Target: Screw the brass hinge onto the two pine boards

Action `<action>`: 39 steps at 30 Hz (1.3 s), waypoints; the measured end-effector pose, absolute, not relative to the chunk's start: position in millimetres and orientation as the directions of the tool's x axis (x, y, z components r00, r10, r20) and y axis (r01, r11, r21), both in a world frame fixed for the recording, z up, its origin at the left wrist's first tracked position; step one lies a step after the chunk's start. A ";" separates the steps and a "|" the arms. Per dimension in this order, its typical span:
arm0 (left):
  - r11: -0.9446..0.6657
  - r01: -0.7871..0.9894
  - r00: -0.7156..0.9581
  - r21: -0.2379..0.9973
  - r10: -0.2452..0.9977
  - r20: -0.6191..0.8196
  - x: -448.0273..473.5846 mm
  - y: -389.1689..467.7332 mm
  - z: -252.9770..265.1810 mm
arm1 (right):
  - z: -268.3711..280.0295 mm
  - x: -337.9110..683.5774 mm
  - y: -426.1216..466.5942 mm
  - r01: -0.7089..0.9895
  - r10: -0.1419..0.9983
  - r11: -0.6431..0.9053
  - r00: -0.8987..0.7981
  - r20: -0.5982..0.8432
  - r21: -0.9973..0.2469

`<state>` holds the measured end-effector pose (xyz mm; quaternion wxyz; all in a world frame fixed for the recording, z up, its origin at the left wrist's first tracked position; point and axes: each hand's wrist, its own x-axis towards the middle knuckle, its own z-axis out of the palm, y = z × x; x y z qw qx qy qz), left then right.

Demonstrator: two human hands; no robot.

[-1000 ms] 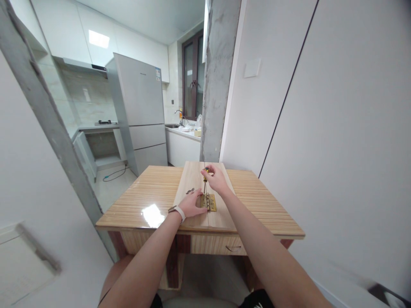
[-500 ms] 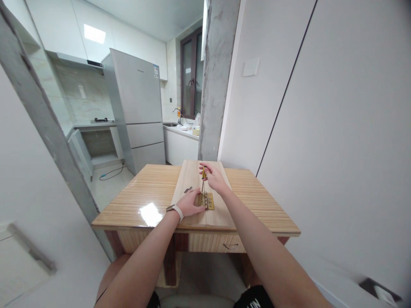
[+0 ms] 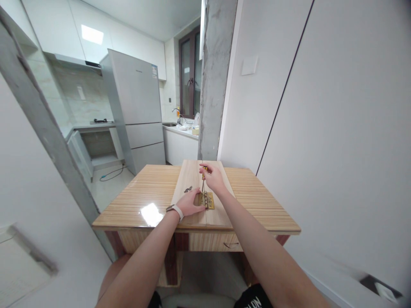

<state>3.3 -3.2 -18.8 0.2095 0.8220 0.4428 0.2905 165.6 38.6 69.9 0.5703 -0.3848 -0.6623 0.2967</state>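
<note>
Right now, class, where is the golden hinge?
In the head view, the golden hinge lies across the seam between the pale boards, right of the left hand and below the screwdriver.

From my end I see yellow and black on the screwdriver [image 3: 204,174] mid-frame, and a brassy gold hinge [image 3: 209,200] below it. The boards [image 3: 190,173] are pale, faintly grained wood; I read the bench [image 3: 257,196] as honey tan with fine stripes, its legs [image 3: 171,268] dark reddish brown. Upper left, I pick out a silver-grey refrigerator [image 3: 139,96]; upper centre, a mottled grey pillar [image 3: 215,64]; at right, a white wall [image 3: 340,128] crossed by a black line [image 3: 283,92].
</note>
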 end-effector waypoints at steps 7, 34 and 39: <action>-0.527 0.589 0.438 0.612 0.845 0.306 3.3 -2.3 -21.1 | 70.5 172.9 38.2 0.111 0.861 0.507 -0.115 0.496 -0.854; -0.537 0.579 0.431 0.614 0.840 0.328 2.2 1.0 -24.9 | 69.7 172.8 39.6 0.172 0.844 0.537 -0.094 0.528 -0.826; -0.545 0.581 0.438 0.604 0.835 0.333 2.1 0.0 -22.9 | 72.4 162.9 35.0 0.156 0.851 0.525 -0.092 0.517 -0.837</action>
